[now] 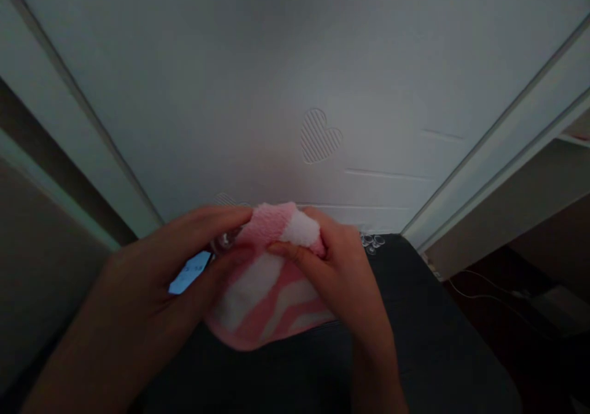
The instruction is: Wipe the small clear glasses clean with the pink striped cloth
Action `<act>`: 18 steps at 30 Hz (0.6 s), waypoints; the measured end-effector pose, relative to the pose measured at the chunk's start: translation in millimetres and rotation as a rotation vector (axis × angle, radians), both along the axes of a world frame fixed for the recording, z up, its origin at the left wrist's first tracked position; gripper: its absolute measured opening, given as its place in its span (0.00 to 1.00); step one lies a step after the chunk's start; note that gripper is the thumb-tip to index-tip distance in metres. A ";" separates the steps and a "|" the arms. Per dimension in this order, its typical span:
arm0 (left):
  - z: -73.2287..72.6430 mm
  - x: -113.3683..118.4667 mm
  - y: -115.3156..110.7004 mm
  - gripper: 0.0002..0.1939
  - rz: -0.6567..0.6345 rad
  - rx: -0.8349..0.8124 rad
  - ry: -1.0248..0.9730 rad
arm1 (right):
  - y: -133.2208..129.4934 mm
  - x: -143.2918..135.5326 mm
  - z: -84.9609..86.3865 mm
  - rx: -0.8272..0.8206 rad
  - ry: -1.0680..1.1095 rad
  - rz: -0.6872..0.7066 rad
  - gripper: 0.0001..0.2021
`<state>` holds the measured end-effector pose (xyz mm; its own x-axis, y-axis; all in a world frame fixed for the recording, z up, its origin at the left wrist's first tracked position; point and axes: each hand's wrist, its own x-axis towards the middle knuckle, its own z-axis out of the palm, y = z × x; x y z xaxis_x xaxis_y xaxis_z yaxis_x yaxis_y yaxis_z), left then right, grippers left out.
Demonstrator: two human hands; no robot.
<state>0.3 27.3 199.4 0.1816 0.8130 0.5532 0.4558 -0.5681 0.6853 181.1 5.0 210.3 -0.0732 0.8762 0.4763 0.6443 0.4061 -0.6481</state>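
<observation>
A fuzzy pink and white striped cloth hangs between my two hands above a dark surface. My left hand pinches a small clear glass-like object together with the cloth's left edge. On the other side, my right hand has its thumb and fingers closed on the bunched upper right part of the cloth. The cloth hides part of the clear object and some of my fingertips.
Several small clear glass-like pieces lie at the back of the dark surface. A lit screen shows behind my left hand. A white panel with an embossed heart rises behind; thin cables lie at the right.
</observation>
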 end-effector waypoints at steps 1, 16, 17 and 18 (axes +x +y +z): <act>2.5 2.4 -1.9 0.10 0.054 0.042 -0.014 | -0.4 0.9 1.2 -0.002 -0.003 0.002 0.12; 9.5 17.2 -6.7 0.10 -0.135 0.027 0.171 | 3.2 16.3 0.9 -0.078 0.140 0.080 0.13; 9.5 17.8 -7.6 0.10 -0.141 0.029 0.164 | 3.5 17.5 -0.9 -0.073 0.173 0.067 0.15; 9.3 18.0 -9.0 0.10 -0.145 0.032 0.158 | 3.5 18.7 -2.7 -0.071 0.212 0.051 0.17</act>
<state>18.3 18.3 208.8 0.3823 0.7545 0.5334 0.4679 -0.6559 0.5923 199.8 8.5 207.6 -0.0229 0.9058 0.4231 0.4709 0.3831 -0.7947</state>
